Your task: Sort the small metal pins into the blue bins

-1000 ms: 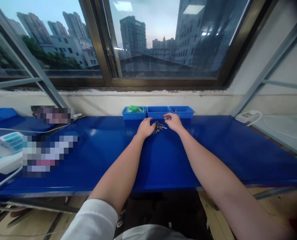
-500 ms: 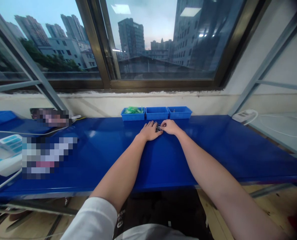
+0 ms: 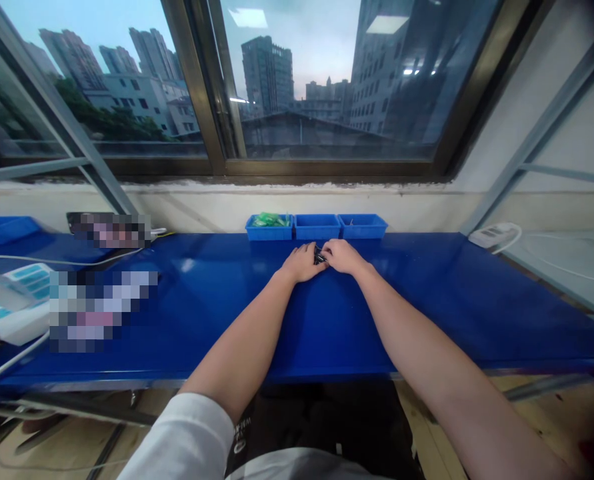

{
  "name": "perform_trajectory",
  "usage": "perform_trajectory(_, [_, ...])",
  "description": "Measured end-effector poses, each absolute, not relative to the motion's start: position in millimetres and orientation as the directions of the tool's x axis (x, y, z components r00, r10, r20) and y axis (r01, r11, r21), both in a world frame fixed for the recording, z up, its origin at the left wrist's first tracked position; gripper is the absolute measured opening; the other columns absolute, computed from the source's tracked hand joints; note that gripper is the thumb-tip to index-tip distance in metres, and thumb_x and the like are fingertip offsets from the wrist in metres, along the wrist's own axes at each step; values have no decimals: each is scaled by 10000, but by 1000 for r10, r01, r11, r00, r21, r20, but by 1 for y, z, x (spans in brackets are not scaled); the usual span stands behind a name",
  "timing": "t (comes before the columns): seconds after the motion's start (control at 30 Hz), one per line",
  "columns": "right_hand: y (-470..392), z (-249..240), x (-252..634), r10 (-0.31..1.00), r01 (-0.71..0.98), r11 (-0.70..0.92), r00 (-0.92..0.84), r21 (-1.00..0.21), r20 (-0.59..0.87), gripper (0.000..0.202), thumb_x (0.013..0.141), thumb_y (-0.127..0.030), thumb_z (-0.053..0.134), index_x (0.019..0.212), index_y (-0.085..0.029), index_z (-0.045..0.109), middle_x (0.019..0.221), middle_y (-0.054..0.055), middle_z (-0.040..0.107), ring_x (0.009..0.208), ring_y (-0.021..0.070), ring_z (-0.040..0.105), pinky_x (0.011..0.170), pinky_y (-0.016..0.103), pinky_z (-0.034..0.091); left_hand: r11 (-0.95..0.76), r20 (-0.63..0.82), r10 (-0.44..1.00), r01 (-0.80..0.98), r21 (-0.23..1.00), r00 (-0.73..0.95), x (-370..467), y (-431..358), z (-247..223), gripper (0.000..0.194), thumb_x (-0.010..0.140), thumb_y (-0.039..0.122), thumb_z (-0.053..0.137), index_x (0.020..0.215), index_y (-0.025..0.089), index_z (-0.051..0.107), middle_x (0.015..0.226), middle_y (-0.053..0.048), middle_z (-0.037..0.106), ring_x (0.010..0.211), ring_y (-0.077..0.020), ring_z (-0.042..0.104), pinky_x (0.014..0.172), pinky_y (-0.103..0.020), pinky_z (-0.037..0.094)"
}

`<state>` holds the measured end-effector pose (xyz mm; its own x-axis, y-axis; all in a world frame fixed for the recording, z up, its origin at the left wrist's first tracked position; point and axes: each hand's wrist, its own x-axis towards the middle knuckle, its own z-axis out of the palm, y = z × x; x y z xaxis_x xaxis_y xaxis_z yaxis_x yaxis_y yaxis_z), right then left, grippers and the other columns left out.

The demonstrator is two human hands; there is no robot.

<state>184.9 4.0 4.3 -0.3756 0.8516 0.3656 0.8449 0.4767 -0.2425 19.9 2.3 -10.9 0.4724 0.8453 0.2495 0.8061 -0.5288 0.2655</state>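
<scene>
A small cluster of dark, shiny pieces (image 3: 319, 256) lies on the blue tabletop (image 3: 217, 307), between my two hands; their kind is too small to make out. My left hand (image 3: 301, 264) rests flat on the left side of them, fingers stretched forward and thumb reaching along their near edge. From the right, my right hand (image 3: 344, 257) touches the pieces with bent fingers pinched together. What those fingertips hold is hidden.
Behind my hands stand three blue bins: the left bin (image 3: 269, 232) holds green plastic bags, then a middle bin (image 3: 317, 231) and a right bin (image 3: 363, 231) with a small item. A power strip (image 3: 494, 234) lies far right. White equipment (image 3: 14, 313) and cables occupy the left.
The fingers of my left hand have drawn a little closer together around the dark pieces. My right hand stays at them, its fingers slightly shifted. The whole view has moved a little.
</scene>
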Motion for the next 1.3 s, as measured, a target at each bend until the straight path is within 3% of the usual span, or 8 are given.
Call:
perform_trajectory(0.13, [7, 4, 188, 857, 856, 416, -256, -306, 448, 234, 885, -274, 443, 814, -174, 643, 897, 105, 652, 844, 200, 588, 774, 295, 405, -519, 293, 848, 802, 296, 441, 19, 2, -9, 778, 798, 607, 494, 1362, 88, 360, 1381, -216, 435, 1266, -326, 424, 1036, -426, 321])
perform_trajectory(0.27, [10, 3, 190, 860, 784, 406, -154, -470, 486, 265, 886, -331, 441, 760, -179, 617, 786, 79, 660, 746, 185, 588, 706, 291, 412, -583, 405, 797, 745, 324, 448, 18, 2, -4, 419, 906, 433, 411, 1188, 157, 552, 1226, -117, 592, 1135, -228, 544, 975, -332, 395])
perform_trajectory(0.4, [12, -1, 189, 905, 569, 411, -159, -712, 395, 257, 851, -354, 468, 710, -180, 592, 689, 30, 648, 586, 133, 547, 594, 259, 409, -618, 453, 762, 729, 294, 463, 17, 3, -1, 324, 940, 296, 354, 892, 191, 657, 925, -67, 676, 903, -182, 619, 850, -287, 453])
perform_trajectory(0.6, [10, 0, 184, 935, 215, 355, -90, -910, 344, 210, 670, -350, 648, 778, -172, 620, 642, 12, 623, 503, 109, 497, 509, 253, 400, -602, 509, 757, 740, 302, 409, 15, 5, -1, 255, 915, 260, 421, 892, 190, 665, 908, -65, 678, 860, -187, 620, 804, -285, 464])
perform_trajectory(0.83, [10, 3, 186, 929, 168, 371, -67, -913, 365, 221, 626, -357, 673, 729, -162, 665, 626, 14, 624, 552, 130, 527, 548, 270, 423, -574, 497, 785, 734, 362, 369, 15, 3, 1, 267, 906, 334, 456, 1029, 194, 647, 1034, -72, 679, 970, -204, 621, 867, -296, 465])
perform_trajectory(0.93, [12, 3, 192, 902, 297, 386, 77, -873, 425, 206, 658, -323, 633, 782, -164, 676, 728, 38, 667, 657, 164, 575, 670, 308, 467, -538, 530, 799, 728, 424, 282, 13, 6, -2, 352, 888, 366, 490, 1160, 161, 581, 1116, -98, 655, 1030, -223, 606, 904, -322, 460])
perform_trajectory(1.1, [17, 3, 206, 804, 642, 308, 219, -702, 553, 324, 683, -234, 578, 986, -169, 669, 967, 74, 685, 922, 236, 559, 879, 384, 431, -425, 515, 845, 762, 488, 142, 7, 12, -6, 323, 888, 319, 472, 1144, 149, 574, 1127, -110, 645, 1025, -221, 608, 914, -333, 455])
perform_trajectory(1.3, [25, 1, 218, 790, 742, 140, 315, -656, 526, 418, 693, -247, 575, 1100, -168, 625, 1146, 102, 620, 1101, 314, 439, 953, 474, 366, -346, 444, 891, 773, 531, 93, 4, 13, -5, 296, 887, 309, 463, 1129, 180, 573, 1065, -95, 672, 1006, -230, 618, 885, -341, 464])
